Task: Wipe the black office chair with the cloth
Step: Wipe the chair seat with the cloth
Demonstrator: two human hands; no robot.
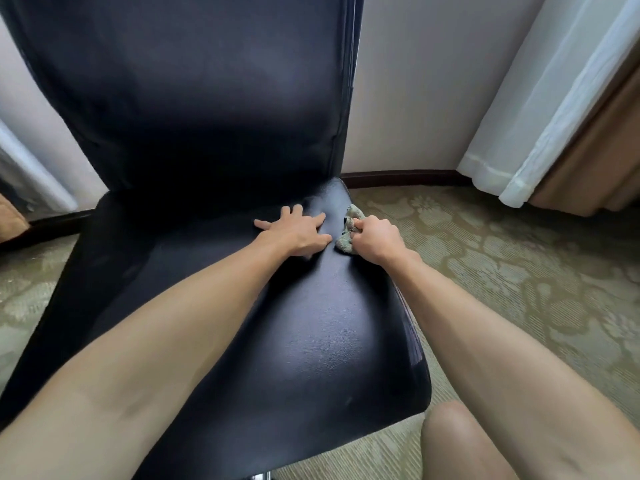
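Note:
The black office chair fills the view, its tall backrest upright and its shiny leather seat stretching toward me. My left hand lies flat on the seat near the back right corner, fingers spread, holding nothing. Just to its right, my right hand is closed in a fist around a crumpled grey-green cloth. The cloth presses against the seat's right edge, and part of it is hidden inside my fist.
Patterned beige carpet covers the floor around the chair. A cream wall with a dark baseboard stands behind. White and tan curtains hang at the right. My bare knee shows at the bottom right, close to the seat's front corner.

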